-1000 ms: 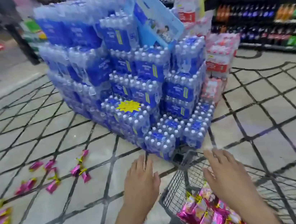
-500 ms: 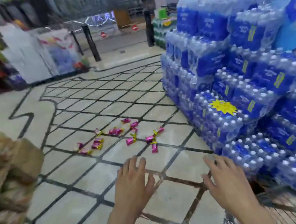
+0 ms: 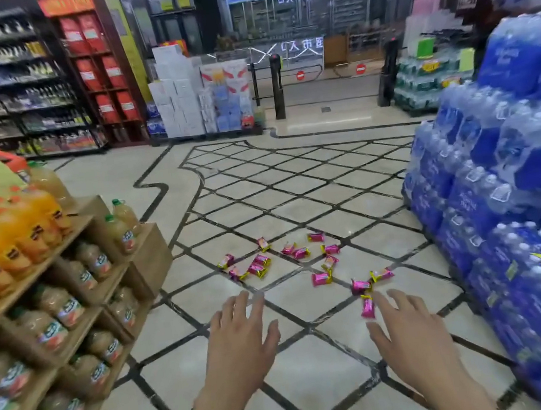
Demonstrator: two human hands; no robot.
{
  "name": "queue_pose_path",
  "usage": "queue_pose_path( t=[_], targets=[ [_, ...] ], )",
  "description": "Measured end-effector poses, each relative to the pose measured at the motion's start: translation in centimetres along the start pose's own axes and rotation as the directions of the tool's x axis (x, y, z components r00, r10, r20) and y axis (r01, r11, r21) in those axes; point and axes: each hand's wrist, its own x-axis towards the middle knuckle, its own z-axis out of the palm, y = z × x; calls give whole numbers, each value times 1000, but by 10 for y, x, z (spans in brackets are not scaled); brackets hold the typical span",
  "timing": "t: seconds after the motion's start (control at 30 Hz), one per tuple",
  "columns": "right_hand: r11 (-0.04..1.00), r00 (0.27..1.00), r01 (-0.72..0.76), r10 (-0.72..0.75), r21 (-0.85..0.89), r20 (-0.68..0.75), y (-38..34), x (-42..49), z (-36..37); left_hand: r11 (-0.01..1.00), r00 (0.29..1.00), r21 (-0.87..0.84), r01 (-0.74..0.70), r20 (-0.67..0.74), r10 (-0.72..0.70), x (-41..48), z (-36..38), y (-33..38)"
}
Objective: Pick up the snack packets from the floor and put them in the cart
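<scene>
Several pink snack packets with yellow ends [image 3: 322, 278] lie scattered on the tiled floor [image 3: 310, 364] ahead of me. One packet [image 3: 367, 307] lies just beyond my right fingertips. My left hand [image 3: 242, 342] and my right hand [image 3: 408, 331] are both held out palm down above the floor, fingers spread, holding nothing. Neither touches a packet. The cart is out of view.
A wooden shelf of juice bottles [image 3: 44, 303] stands close on my left. A tall stack of blue water-bottle packs [image 3: 517, 206] rises on my right. Entrance gates [image 3: 330, 71] and stacked boxes [image 3: 178, 93] stand far ahead.
The view has swung left, away from the cart, which has left the frame. The packets on the floor now lie straight ahead and the juice shelf has come into view. Both hands stay empty.
</scene>
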Motion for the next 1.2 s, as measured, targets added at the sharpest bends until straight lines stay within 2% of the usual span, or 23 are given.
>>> queue_pose_path(
  t=[0.13, 0.3, 0.57, 0.9, 1.2],
  targets=[
    [999, 999, 40, -40, 18, 17, -40, 41, 8, 998, 998, -19, 52, -33, -52, 23, 1, -42],
    [997, 995, 76, -77, 6, 57, -65, 92, 19, 995, 995, 3, 97, 8, -97, 56, 22, -69],
    [996, 987, 91, -93, 17, 130, -43, 205, 53, 994, 992, 11, 109, 58, -109, 155, 83, -73],
    [985, 972, 167, -171, 39, 159, -19, 395, 74, 987, 981, 28, 157, 111, -160, 310, 133, -62],
    [972, 952, 227, -233, 57, 197, -55, 546, 105, 978, 966, 33, 206, 151, -209, 434, 202, -121]
  ],
)
